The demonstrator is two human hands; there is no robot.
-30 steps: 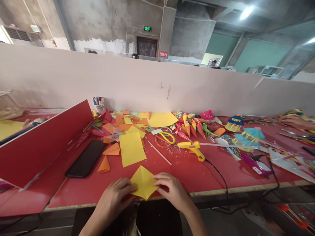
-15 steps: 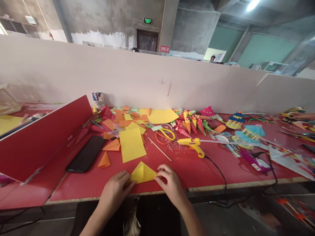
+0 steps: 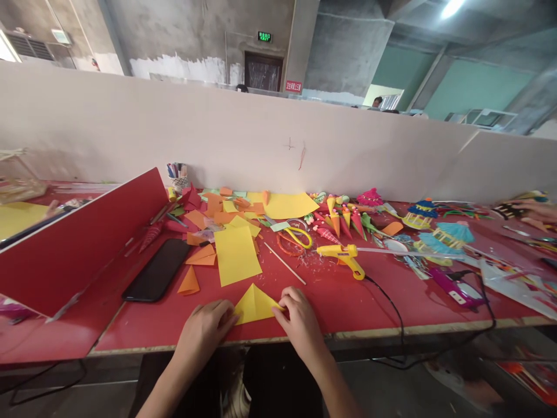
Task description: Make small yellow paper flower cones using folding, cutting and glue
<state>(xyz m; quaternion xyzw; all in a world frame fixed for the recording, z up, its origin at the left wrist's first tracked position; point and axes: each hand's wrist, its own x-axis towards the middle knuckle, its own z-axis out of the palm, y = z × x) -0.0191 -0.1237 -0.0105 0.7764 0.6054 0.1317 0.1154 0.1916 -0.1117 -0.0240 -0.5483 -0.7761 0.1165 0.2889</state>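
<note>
A folded piece of yellow paper [image 3: 256, 305], triangular with a crease down its middle, lies at the front edge of the red table. My left hand [image 3: 209, 325] pinches its left corner, and my right hand [image 3: 299, 316] pinches its right corner between thumb and fingers. Just behind it is a flat yellow sheet [image 3: 238, 255]. A thin wooden stick [image 3: 285, 263] lies to the right of that sheet. Left of the sheet rests a small folded orange paper cone [image 3: 188, 282].
A black phone [image 3: 157, 270] lies at left beside a red upright board [image 3: 91, 249]. To the right are a yellow glue gun [image 3: 343, 258] with a trailing cord, yellow-handled scissors [image 3: 300, 237] and a purple power strip [image 3: 455, 288]. Several small paper cones [image 3: 334, 217] stand behind.
My right hand's fingers have closed in more on the paper's right corner. My left hand stays on the left corner. The whole view has shifted slightly.
</note>
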